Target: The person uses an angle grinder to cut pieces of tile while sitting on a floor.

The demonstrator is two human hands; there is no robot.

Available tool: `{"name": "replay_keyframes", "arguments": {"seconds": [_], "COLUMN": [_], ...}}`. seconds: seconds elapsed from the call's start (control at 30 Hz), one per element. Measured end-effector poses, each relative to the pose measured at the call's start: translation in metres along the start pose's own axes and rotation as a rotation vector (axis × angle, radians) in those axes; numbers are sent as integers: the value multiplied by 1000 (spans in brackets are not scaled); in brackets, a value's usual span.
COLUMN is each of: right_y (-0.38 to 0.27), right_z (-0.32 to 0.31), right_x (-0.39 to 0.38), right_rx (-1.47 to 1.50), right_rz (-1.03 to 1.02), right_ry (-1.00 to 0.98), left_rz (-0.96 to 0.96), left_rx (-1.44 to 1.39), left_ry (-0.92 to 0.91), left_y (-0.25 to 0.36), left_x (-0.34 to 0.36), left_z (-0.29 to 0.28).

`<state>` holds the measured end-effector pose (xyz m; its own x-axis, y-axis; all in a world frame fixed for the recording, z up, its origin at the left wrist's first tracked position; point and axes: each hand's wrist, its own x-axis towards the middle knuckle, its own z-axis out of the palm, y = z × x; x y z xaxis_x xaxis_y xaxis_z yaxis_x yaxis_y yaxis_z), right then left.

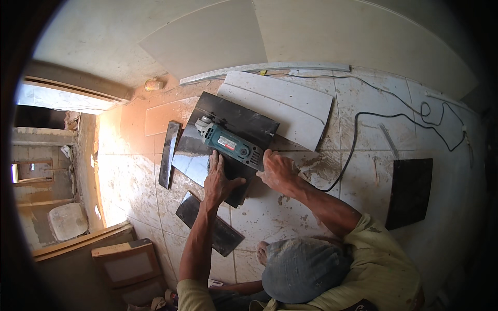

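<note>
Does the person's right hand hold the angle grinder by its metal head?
No, the right hand grips the rear end of the teal angle grinder, opposite the grey metal head.

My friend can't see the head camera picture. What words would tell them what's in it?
A person's right hand grips the rear of a teal angle grinder over a shiny black tile, with the left hand spread beside the tool. White panels lie beyond, and a dark cable curves across the dirty tiled floor.

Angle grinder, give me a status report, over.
Right hand gripping rear of grinder. Left hand open beside it, over black tile. Black cord loose across floor.
</note>
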<state>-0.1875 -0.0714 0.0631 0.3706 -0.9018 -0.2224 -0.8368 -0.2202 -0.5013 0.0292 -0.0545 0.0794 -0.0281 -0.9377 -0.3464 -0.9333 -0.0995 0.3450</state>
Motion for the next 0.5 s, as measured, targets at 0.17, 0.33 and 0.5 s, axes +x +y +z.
{"name": "replay_keyframes", "arguments": {"seconds": [0.17,0.33,0.5], "right_y": [1,0,6], "right_z": [-4,-9,-6], "right_x": [-3,-7,-10], "right_rx": [6,35,45], "right_rz": [3,-7,-23], "right_ry": [-18,-21,-13], "left_rz": [-13,21,9], "left_rx": [-16,-17,-44], "left_ry": [-8,23,21], "left_y": [2,-4,1], "left_x": [0,-1,-1], "left_z": [-1,1,0]}}
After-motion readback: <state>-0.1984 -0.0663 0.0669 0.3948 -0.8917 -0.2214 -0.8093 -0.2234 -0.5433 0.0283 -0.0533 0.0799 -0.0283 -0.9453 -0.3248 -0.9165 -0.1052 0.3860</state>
